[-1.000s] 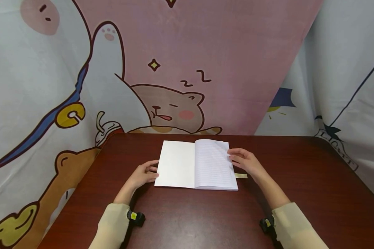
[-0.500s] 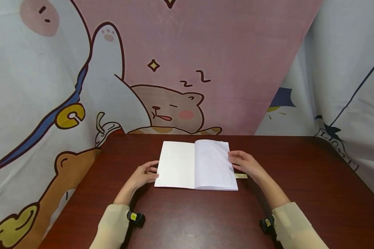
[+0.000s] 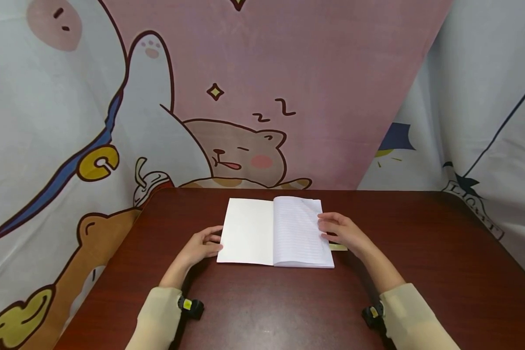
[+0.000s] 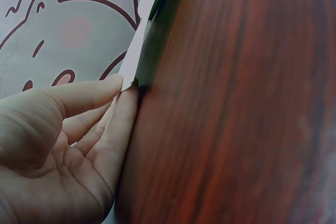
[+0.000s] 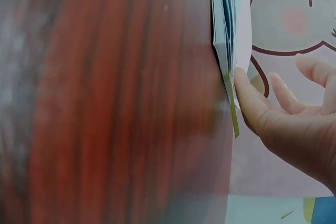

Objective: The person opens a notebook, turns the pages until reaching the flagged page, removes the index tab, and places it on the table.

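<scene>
Lying open on the red-brown table (image 3: 271, 306): notebook (image 3: 284, 232), between both hands, blank side left, ruled page right. Left hand (image 3: 199, 247) pinches the blank side's outer edge. Right hand (image 3: 344, 231) loose, fingers spread, a fingertip at the ruled page's edge; contact pressure cannot be told. Pale yellow strip (image 3: 339, 247) juts from the right edge, partly behind that hand. Cartoon-printed cloth (image 3: 323, 92) backs the table. Black wrist devices (image 3: 191, 308) below the hands. Sleeves (image 3: 155, 313) cut off at bottom; notebook cropped in both wrist views.
</scene>
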Demonstrator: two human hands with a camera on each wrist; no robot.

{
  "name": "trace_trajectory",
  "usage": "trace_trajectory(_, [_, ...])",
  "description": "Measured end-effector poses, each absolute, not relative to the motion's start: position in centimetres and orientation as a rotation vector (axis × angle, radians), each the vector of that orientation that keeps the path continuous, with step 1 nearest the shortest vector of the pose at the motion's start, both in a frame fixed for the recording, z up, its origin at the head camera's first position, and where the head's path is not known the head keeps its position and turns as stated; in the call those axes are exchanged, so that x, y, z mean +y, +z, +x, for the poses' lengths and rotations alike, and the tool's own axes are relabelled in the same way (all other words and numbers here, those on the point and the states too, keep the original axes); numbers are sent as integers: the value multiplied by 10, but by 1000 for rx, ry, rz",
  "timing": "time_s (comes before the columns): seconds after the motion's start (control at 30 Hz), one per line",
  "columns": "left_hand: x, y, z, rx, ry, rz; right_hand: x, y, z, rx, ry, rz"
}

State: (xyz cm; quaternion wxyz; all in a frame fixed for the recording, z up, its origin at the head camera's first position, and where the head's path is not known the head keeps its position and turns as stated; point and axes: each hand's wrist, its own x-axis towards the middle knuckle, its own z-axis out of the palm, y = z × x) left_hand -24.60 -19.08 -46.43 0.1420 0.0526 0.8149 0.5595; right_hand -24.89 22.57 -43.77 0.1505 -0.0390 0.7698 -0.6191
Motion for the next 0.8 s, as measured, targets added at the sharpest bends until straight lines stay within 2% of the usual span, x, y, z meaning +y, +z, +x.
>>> trace_trajectory(0.8, [-191,-464,-247,2361,1594,140,214,-435,-251,2158,-1975,20])
